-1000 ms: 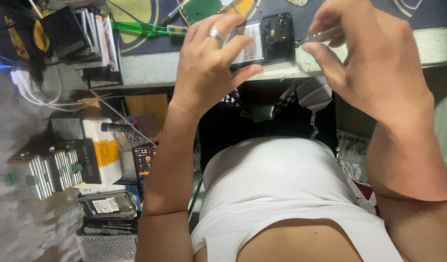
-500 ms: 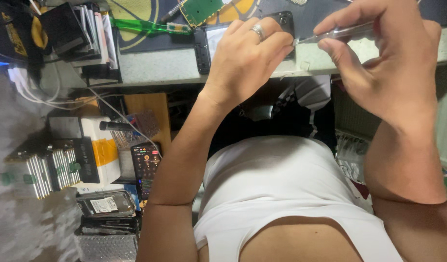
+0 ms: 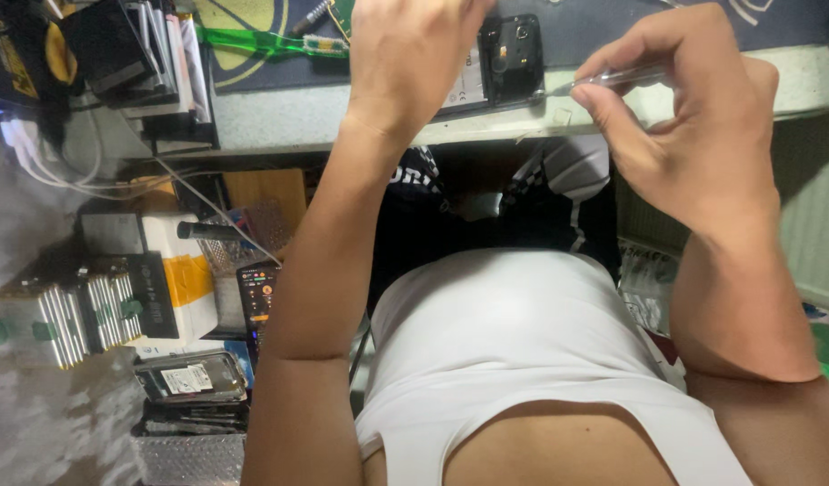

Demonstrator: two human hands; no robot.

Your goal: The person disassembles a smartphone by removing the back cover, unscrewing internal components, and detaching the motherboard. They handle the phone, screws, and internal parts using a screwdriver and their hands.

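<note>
An opened black phone [image 3: 509,61] with its back off lies on the workbench [image 3: 288,117] near the front edge. My left hand [image 3: 410,63] rests over the phone's left part, fingers curled down on it and hidden at the top of the view. My right hand [image 3: 693,126] pinches a thin clear-handled screwdriver [image 3: 608,79] whose tip points left, touching the phone's lower right corner. A dark blue mat [image 3: 630,22] lies under the phone.
A green plastic tool [image 3: 266,42] and a small circuit board [image 3: 342,13] lie on the mat at left. Stacked dark boxes [image 3: 135,54] sit on the bench's left end. Below, the floor holds cartons, phones [image 3: 189,376], a remote [image 3: 257,301] and cables.
The view has shifted so the bench sits higher. My left hand has moved up onto the phone, and my right hand has brought the screwdriver tip down to the phone's corner.
</note>
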